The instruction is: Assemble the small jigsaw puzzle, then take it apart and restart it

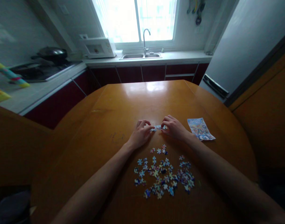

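Observation:
A short strip of joined jigsaw puzzle pieces (pixel 158 127), pale blue and white, lies on the wooden table between my hands. My left hand (pixel 143 130) is closed, its thumb and fingers pinching the strip's left end. At the right end, my right hand (pixel 172 127) presses its fingertips on the strip, the fingers bent and closed. The hands partly cover both ends. Nearer to me, a spread of loose puzzle pieces (pixel 156 172) lies scattered between my forearms. A printed picture sheet (pixel 200 129) with a blue cartoon design rests to the right of my right hand.
The round-ended wooden table (pixel 142 102) fills the middle. Beyond it are a sink (pixel 133 56) with a tap (pixel 144 40), a white microwave (pixel 99 47), and a pan (pixel 51 53) on the hob. A fridge (pixel 245 43) stands at the right.

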`<state>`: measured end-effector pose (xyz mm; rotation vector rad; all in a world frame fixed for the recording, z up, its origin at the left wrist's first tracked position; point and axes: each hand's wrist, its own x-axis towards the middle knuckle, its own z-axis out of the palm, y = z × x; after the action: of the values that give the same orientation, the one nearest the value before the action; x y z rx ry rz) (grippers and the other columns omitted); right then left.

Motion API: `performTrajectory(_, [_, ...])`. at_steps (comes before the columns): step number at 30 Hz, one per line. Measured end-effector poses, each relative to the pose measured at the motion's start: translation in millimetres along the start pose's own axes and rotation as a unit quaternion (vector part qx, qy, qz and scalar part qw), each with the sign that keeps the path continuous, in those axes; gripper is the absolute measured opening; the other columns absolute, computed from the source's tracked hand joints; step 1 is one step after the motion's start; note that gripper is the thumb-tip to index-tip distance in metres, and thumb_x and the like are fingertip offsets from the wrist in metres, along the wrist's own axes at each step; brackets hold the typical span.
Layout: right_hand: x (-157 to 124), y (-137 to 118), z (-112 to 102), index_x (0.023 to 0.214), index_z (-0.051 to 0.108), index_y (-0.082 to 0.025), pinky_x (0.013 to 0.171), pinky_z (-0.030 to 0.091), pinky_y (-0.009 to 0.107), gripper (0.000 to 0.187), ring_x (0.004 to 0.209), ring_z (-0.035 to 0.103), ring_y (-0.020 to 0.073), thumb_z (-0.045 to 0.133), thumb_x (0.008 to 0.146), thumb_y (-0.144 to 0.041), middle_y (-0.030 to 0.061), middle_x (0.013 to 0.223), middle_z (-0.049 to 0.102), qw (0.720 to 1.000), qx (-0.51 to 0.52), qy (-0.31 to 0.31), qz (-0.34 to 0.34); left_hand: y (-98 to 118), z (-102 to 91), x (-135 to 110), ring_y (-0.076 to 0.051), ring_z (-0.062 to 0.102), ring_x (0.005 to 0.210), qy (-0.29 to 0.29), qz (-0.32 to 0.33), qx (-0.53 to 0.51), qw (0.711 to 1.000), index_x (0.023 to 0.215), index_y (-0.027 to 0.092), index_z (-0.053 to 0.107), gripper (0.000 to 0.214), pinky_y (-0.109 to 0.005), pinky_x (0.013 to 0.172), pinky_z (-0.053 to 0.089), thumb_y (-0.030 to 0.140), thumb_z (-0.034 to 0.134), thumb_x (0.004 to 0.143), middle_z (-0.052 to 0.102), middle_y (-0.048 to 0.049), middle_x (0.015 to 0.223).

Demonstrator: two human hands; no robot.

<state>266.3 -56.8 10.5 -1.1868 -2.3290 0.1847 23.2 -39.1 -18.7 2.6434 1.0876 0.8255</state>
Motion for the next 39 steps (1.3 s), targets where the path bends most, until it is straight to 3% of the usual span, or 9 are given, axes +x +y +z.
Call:
performTrajectory(7, [5.5,4.2,21.5,0.085,0.071,-0.019,0.086,0.047,0.037,0.007,0.095,0.054,0.0230,0.065,0.085,-0.016,0.0084,0.094,0.065,1.000,-0.012,-0.005,-0.003,0.4,0.1,0.5,-0.024,0.046,0.113,-0.016,-0.014,-0.002,1.000,0.120,0.026,0.067,0.029,-0.042,0.104,0.047,0.017,0.061,0.093,0.056,-0.0069,0.116])
performTrajectory(19, [4.7,-0.3,20.0,0.086,0.070,-0.019,0.087,0.046,0.037,0.009,0.095,0.052,0.0230,0.062,0.089,-0.019,0.0087,0.095,0.064,0.999,-0.039,-0.015,0.008,0.6,-0.8,0.6,-0.024,0.045,0.115,-0.038,-0.011,0.004,0.999,0.120,0.027,0.067,0.034,-0.042,0.106,0.048,0.012,0.060,0.091,0.054,-0.0061,0.119])
performTrajectory(30, [-5.9,5.0,25.6,0.092,0.075,-0.021,0.084,0.047,0.035,0.010,0.094,0.053,0.0220,0.065,0.090,-0.020,0.0072,0.096,0.064,0.999,0.006,0.033,0.012,-1.7,0.7,-0.4,-0.024,0.044,0.113,-0.020,0.005,-0.007,1.000,0.117,0.028,0.069,0.031,-0.044,0.102,0.049,0.013,0.061,0.092,0.053,-0.0067,0.118])
performTrajectory(39, [-9.9,2.4,22.2,0.089,0.076,-0.023,0.081,0.045,0.035,0.016,0.092,0.051,0.0217,0.061,0.092,-0.022,0.0073,0.094,0.062,1.000,0.006,0.026,0.015,-1.6,-1.0,-1.3,-0.025,0.041,0.115,-0.035,0.020,-0.010,0.999,0.117,0.032,0.071,0.035,-0.047,0.103,0.049,0.010,0.061,0.091,0.050,-0.0067,0.121])
